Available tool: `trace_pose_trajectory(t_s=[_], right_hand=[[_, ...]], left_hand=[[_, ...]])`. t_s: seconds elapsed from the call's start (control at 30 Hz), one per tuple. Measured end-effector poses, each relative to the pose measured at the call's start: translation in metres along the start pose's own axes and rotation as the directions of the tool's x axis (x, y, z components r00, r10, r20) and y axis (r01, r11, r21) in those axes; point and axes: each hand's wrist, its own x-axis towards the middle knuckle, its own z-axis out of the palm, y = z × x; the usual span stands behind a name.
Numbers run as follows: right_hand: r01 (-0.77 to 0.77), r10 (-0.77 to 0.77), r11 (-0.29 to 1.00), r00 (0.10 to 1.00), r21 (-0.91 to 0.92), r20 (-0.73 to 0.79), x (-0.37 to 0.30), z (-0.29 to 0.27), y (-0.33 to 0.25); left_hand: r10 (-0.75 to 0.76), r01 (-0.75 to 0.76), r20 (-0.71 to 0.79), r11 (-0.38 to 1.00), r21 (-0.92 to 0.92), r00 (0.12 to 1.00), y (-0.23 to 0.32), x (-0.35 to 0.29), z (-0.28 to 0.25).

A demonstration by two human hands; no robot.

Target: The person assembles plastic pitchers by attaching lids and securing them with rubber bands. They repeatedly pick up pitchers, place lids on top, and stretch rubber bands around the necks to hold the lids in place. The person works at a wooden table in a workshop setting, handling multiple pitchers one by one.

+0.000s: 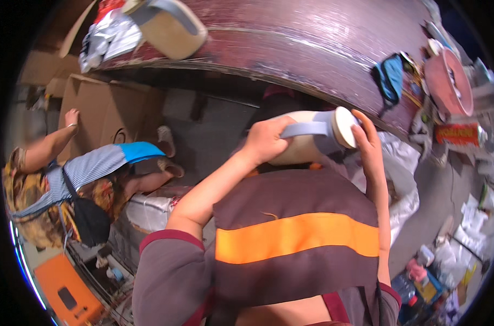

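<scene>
Above my lap I hold a cream-coloured jug (296, 155) tilted on its side, its top toward the right. My left hand (267, 140) is closed around the grey handle (305, 129). A round white lid (343, 126) sits at the jug's top end, beside a grey collar. My right hand (367, 142) grips the lid's edge, fingers curled over its far side. A dark apron (296, 288) with an orange band lies below. On the table at the far left rests a second cream jug (173, 43) with a grey handle.
A worn dark-red table (290, 38) spans the far side. At left a person in a striped apron (89, 168) reaches toward a cardboard box (94, 117). A pink basket (440, 87) and blue pouch (391, 79) are right. A white sack (407, 185) stands near my right arm.
</scene>
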Motion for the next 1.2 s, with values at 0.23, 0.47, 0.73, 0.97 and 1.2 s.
trace_pose_trajectory(t_s=[0.23, 0.47, 0.73, 0.97, 1.2], right_hand=[[0.143, -0.193, 0.837, 0.980, -0.528, -0.042, -0.015, 0.039, -0.030], [0.487, -0.480, 0.739, 0.865, -0.466, 0.145, -0.007, 0.051, -0.028], [0.308, -0.315, 0.854, 0.948, -0.418, 0.055, 0.016, 0.053, -0.038], [0.939, -0.681, 0.312, 0.329, -0.148, 0.655, 0.004, 0.064, -0.081], [0.937, -0.629, 0.299, 0.335, -0.180, 0.701, 0.003, 0.079, -0.097]], left_hand=[[0.102, -0.100, -0.001, 0.986, 0.132, 0.995, 0.015, -0.007, 0.001], [-0.097, 0.097, 0.018, 0.995, -0.027, 0.995, -0.004, 0.002, -0.028], [0.012, -0.012, -0.006, 0.999, 0.035, 1.000, 0.000, -0.002, -0.010], [-0.086, 0.107, 0.074, 0.932, -0.347, 0.993, -0.053, 0.062, -0.018], [-0.091, 0.131, 0.116, 0.904, -0.407, 0.989, -0.027, 0.082, 0.003]])
